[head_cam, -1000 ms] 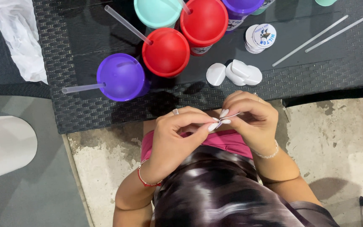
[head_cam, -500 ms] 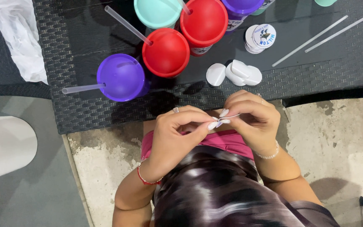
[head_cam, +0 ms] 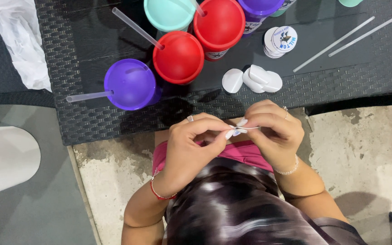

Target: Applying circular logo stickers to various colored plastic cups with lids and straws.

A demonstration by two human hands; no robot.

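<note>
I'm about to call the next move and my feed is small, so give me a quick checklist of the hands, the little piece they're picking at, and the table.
1. Small thin white sticker-like piece pinched by both hands: ok.
2. Left hand and right hand meet at fingertips: ok.
3. Piece peeled apart: cannot tell.
4. Blank white round discs lie on dark woven table: ok.
5. Purple lidded cup and red lidded cup upright: ok.

— Where's the free room on the table (head_cam: 350,77)?

— Its right part lies open, crossed only by two clear straws (head_cam: 350,31).

— And ahead?

— Lidded cups (head_cam: 178,56) crowd the middle, with white discs (head_cam: 252,80) lying just beside them.
</note>
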